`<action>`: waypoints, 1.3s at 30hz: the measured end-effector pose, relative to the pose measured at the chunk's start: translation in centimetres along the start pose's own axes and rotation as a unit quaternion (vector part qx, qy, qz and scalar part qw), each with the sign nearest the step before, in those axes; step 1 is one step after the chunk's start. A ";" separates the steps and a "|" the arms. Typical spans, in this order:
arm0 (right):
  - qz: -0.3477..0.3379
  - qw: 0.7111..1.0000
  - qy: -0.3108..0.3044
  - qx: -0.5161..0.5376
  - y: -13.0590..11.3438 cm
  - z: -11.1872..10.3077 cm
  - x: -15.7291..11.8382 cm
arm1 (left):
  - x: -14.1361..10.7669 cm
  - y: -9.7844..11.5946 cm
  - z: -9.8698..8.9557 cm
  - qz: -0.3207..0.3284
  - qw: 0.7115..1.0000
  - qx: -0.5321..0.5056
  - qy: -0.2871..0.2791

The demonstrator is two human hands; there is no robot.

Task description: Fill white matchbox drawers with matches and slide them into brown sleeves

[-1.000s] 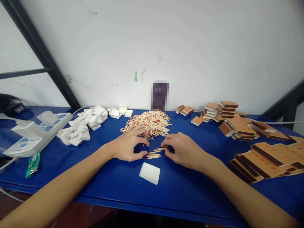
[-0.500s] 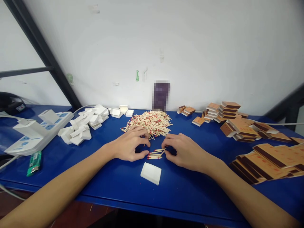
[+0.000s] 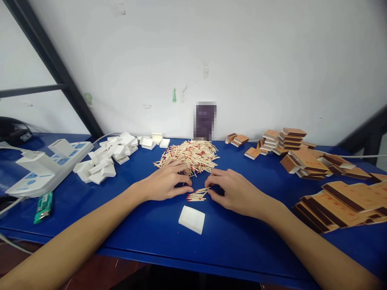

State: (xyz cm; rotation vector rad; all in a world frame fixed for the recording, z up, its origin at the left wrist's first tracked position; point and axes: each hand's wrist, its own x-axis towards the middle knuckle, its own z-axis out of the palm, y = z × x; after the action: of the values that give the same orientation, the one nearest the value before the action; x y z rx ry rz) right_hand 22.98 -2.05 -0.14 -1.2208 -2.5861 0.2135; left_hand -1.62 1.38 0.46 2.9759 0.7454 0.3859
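A small group of red-headed matches (image 3: pixel 197 195) lies on the blue table, between my two hands. My right hand (image 3: pixel 229 191) is curled at their right side, thumb and index finger closed round the plain end of a match. My left hand (image 3: pixel 167 181) hovers on the other side with bent fingers and a gap between thumb and index finger; its thumb tip is close to the match heads. Behind the left fingers rises a big heap of loose matches (image 3: pixel 193 155). Nearer to me rests a white matchbox tray (image 3: pixel 192 219), apparently bottom up.
White trays (image 3: pixel 121 147) are piled at the left, beside a power strip (image 3: pixel 65 163) with plugs and a green lighter (image 3: pixel 44 206). Brown matchbox sleeves (image 3: pixel 305 163) are stacked on the right, with more flattened-looking ones (image 3: pixel 344 205) nearer. A wall (image 3: pixel 151 60) stands behind the table.
My left thumb has moved up and slightly right, closer to the index finger. My right hand has barely moved; the small group of matches lies nearly as before.
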 end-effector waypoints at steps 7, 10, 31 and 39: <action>-0.003 1.000 -0.001 0.000 0.1 0.2 0.0 | 0.3 -0.1 0.6 0.002 1.000 -0.017 0.004; -0.014 1.000 0.003 0.000 -0.1 0.1 0.0 | 0.4 0.0 0.8 -0.007 1.000 -0.027 0.007; -0.054 0.997 -0.028 0.039 0.1 0.0 -0.3 | 0.4 0.0 1.0 -0.016 0.999 -0.048 0.003; -0.050 0.998 -0.027 0.040 0.2 0.0 -0.2 | 0.4 0.1 0.9 -0.017 0.999 -0.036 0.000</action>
State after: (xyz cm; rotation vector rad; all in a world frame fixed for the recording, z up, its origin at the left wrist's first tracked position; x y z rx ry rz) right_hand 23.23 -2.12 -0.21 -1.0695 -2.6498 0.3305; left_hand -0.97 1.54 -0.32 2.8923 0.7651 0.4020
